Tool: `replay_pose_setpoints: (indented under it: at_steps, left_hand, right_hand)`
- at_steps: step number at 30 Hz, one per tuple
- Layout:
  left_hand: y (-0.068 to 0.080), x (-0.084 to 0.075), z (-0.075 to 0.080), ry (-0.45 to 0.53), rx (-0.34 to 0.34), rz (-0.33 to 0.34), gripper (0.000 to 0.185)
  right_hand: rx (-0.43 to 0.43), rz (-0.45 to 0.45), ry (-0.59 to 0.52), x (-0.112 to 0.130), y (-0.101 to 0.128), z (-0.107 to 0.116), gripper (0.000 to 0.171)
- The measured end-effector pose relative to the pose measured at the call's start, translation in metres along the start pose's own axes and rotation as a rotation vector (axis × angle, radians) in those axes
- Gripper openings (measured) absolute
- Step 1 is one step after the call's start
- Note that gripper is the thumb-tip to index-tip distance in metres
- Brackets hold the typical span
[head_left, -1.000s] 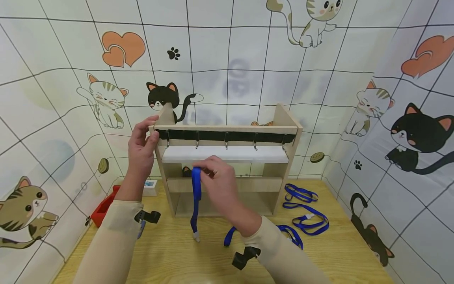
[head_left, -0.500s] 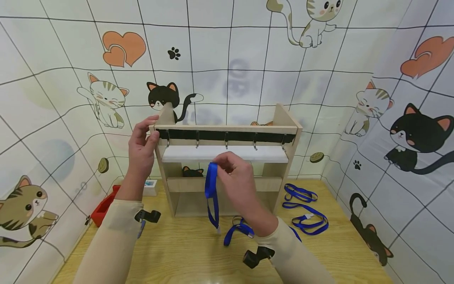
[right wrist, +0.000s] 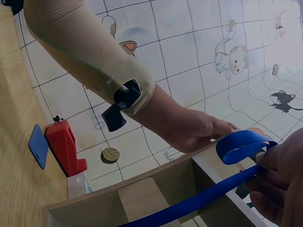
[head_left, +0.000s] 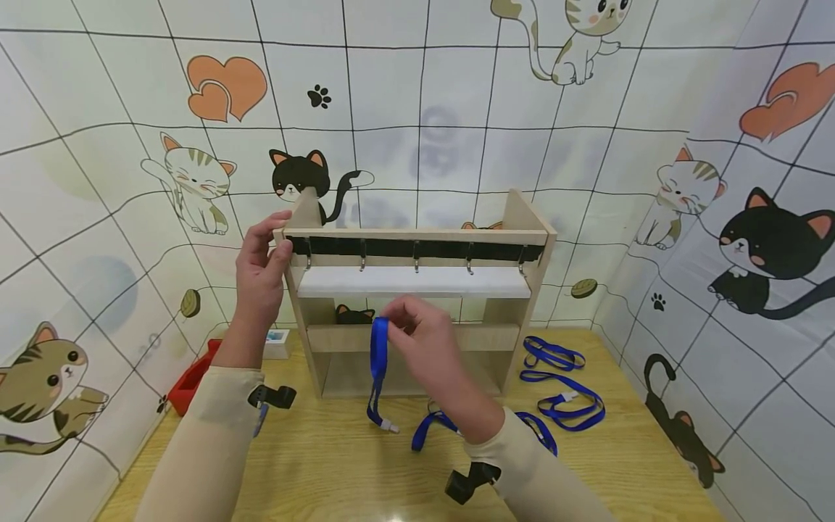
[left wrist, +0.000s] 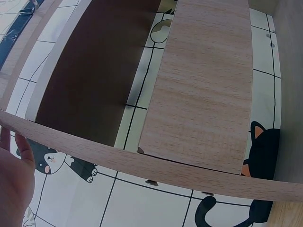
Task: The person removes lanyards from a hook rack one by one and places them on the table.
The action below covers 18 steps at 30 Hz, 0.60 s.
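Head view: the left hand (head_left: 259, 272) grips the top left corner of the wooden rack (head_left: 417, 290), fingers curled over its edge, just as it did a second ago. The right hand (head_left: 417, 337) pinches the folded top of a blue lanyard (head_left: 377, 362) between thumb and fingertips, in front of the rack's lower crossbar. Half a second ago that loop was higher, just under the white shelf (head_left: 414, 283) and near the row of hooks (head_left: 415, 259); now it sits lower and further left, so the strap is still not on any hook, and I judge the lift toward the hooks has to be made again. The lanyard's clip end (head_left: 389, 426) hangs just above the table (head_left: 326, 471). The right wrist view shows the blue loop (right wrist: 241, 144) held in the fingers (right wrist: 279, 170) close by the rack's left corner. More blue lanyards (head_left: 561, 384) lie on the table to the right, and a red box (head_left: 189, 380) sits left of the rack.
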<state>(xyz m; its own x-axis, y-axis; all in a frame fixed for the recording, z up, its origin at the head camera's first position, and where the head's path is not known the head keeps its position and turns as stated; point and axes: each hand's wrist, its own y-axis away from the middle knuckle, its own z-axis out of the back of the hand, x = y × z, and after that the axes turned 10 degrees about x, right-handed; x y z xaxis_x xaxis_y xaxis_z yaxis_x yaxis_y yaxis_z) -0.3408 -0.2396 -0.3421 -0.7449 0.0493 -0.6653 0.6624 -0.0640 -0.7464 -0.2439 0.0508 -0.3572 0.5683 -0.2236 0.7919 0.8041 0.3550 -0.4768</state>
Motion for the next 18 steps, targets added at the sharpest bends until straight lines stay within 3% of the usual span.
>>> replay_pose_setpoints:
  at_steps: [18]
  left_hand:
    - [0.0,0.0,0.0,0.0,-0.003,0.003,0.035]
  right_hand:
    - [0.171,-0.129,0.093,-0.043,0.02,-0.002,0.016]
